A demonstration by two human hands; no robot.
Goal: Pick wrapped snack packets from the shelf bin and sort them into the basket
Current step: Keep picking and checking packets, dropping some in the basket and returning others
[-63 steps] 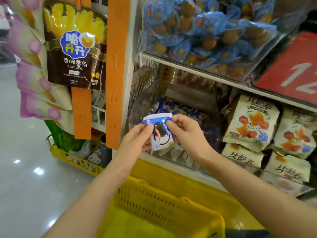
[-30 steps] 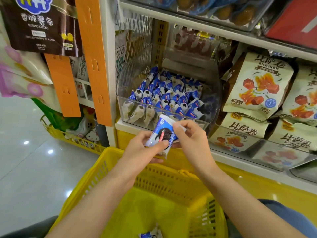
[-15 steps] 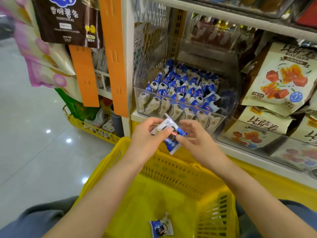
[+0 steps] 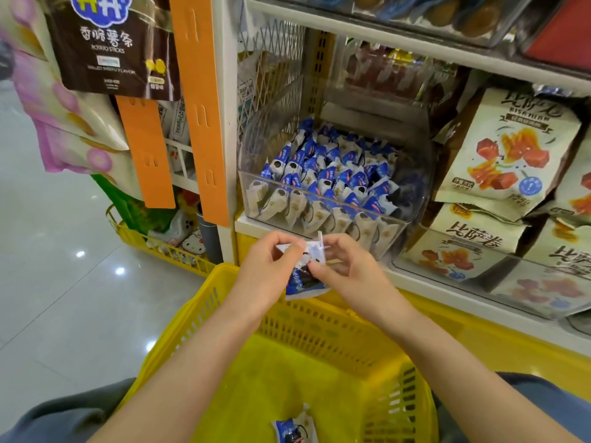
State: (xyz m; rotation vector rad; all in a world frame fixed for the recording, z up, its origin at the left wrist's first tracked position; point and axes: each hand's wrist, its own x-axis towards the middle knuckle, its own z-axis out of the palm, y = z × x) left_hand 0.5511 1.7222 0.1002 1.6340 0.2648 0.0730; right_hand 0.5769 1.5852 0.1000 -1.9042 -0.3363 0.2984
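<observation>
As the left hand (image 4: 271,266) and right hand (image 4: 348,270) pinch one blue-and-white snack packet (image 4: 303,284), it hangs over the yellow basket (image 4: 198,318).
Light, crinkly, slippery film by the look, so take it by the sealed top edge. Clear shelf bin (image 4: 412,193) at twelve o'clock, a second packet (image 4: 292,431) in the basket at six; the brown bag (image 4: 118,43) at ten o'clock reads "POTATO STICKS".
</observation>
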